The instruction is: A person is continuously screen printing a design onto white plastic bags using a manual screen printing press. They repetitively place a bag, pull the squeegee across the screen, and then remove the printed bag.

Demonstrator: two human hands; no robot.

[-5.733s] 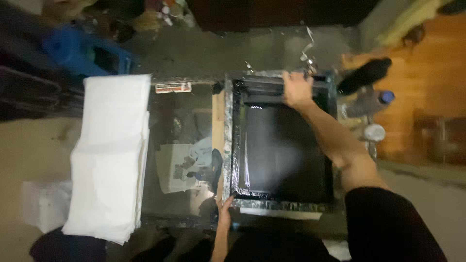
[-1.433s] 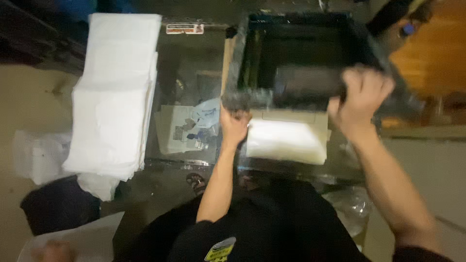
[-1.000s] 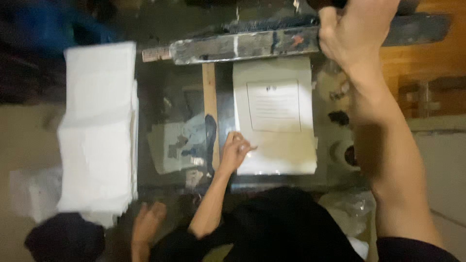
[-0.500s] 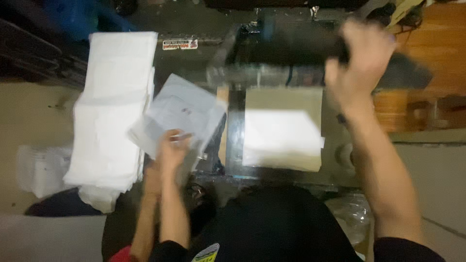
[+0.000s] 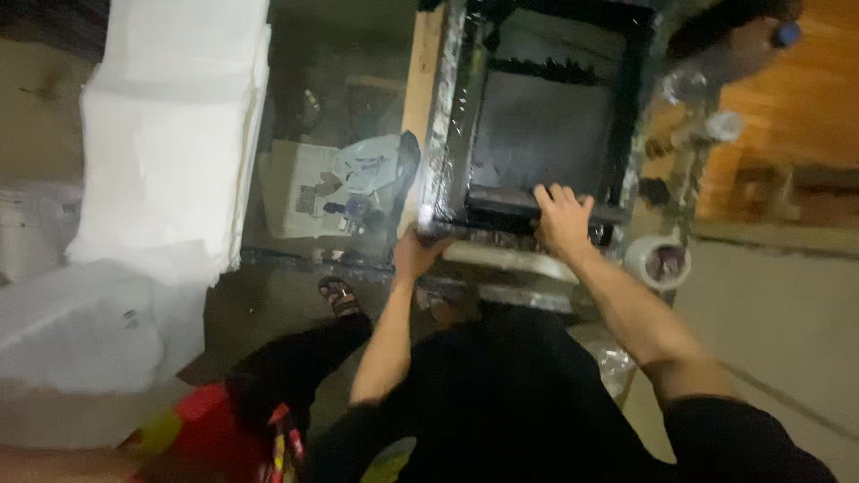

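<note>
The print frame (image 5: 546, 116) is lowered flat on the bench (image 5: 358, 107), with a pale sheet (image 5: 510, 259) peeking out under its near edge. The right hand (image 5: 562, 219) is curled over the squeegee (image 5: 519, 201) inside, grip closed around it. The left hand (image 5: 416, 255) is pressed on the frame's corner, fingers hard to make out. Looks like the ink pull isn't done yet. A white paper stack (image 5: 170, 134) sits left. Room's dim, wood floor (image 5: 796, 98) on the right.

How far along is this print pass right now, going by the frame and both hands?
Done: the dark screen frame lies lowered over a white sheet whose near edge shows beneath it. In hand: the right hand lies on the dark squeegee bar at the frame's near end, and the left hand touches the near left corner. Left: the tall white sheet stack at left looks unprinted.
</note>
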